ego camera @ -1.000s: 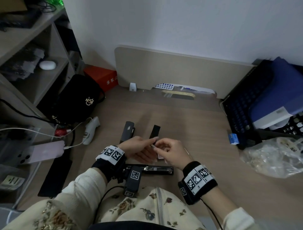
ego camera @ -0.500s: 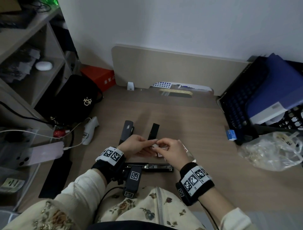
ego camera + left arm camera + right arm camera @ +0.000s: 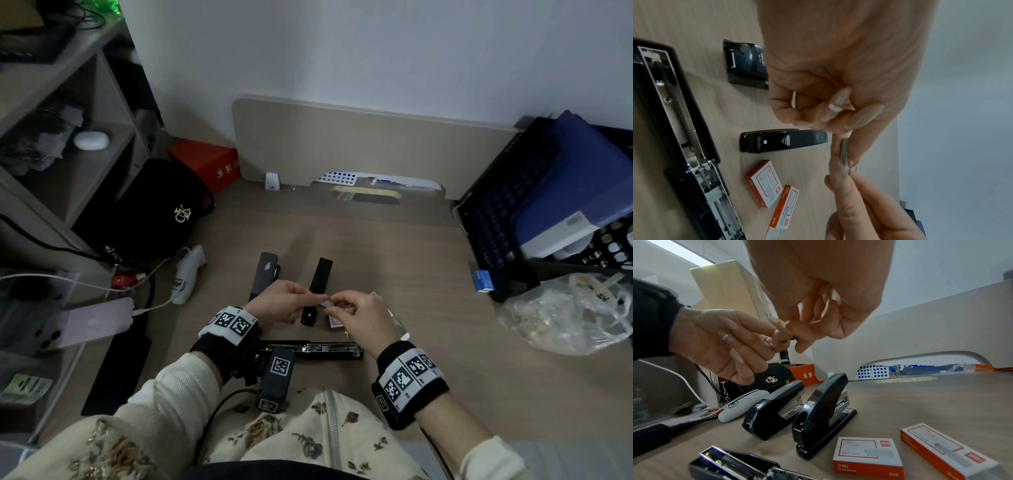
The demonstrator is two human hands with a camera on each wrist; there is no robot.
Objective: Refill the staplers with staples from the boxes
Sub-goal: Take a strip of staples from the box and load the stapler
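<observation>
A short silver staple strip (image 3: 845, 151) is held above the desk. My left hand (image 3: 317, 298) pinches one end and my right hand (image 3: 331, 307) pinches the other. In the right wrist view the fingertips of both hands meet at the strip (image 3: 792, 337), which is mostly hidden. A long black stapler (image 3: 325, 350) lies opened flat near my body, its metal channel (image 3: 674, 113) exposed. Two shut black staplers (image 3: 265, 274) (image 3: 319, 281) stand beyond my hands. Two orange-and-white staple boxes (image 3: 865, 454) (image 3: 949, 454) lie on the desk under my right hand.
A black bag (image 3: 150, 212), a white charger (image 3: 186, 270) and a phone (image 3: 92, 322) with cables crowd the left. A black crate (image 3: 507, 219) with blue folders and a clear plastic bag (image 3: 565, 315) sit at the right. A beige panel (image 3: 359, 144) closes the back.
Both hands stay joined on the staple strip at the same spot above the staplers. Only small finger shifts and a slight camera move show.
</observation>
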